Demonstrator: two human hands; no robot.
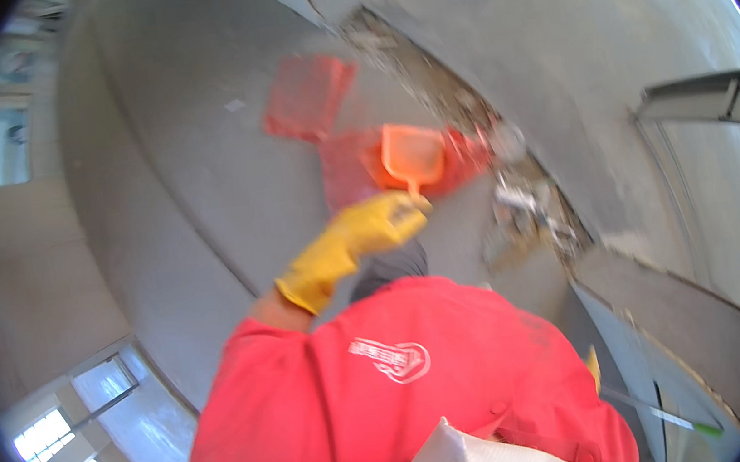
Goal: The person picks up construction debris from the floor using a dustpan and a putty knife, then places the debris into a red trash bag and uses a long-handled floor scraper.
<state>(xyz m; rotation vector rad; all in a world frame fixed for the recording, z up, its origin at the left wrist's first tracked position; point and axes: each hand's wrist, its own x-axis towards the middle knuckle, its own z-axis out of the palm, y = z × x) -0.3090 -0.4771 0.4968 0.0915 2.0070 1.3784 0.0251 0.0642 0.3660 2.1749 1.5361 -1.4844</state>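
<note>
My left hand (369, 227), in a yellow rubber glove, is closed around the handle of an orange plastic dustpan (412, 152). The pan lies over a red plastic bag (349, 165) on the grey floor. Farther up, a second red plastic piece (307, 98) lies flat, touching or close to the first. Of my right hand (594, 368) only a sliver of yellow glove shows beyond my red jacket's right side; its fingers are hidden. A thin pale pole (664, 413) with a green end sticks out beside that glove.
Rubble and litter (450, 92) fill a broken strip along the base of the grey wall (549, 60). Clear plastic and scraps (522, 213) lie nearer. A raised slab edge (680, 367) stands at right, a metal frame (711, 98) above it. Windows (44, 439) are at lower left.
</note>
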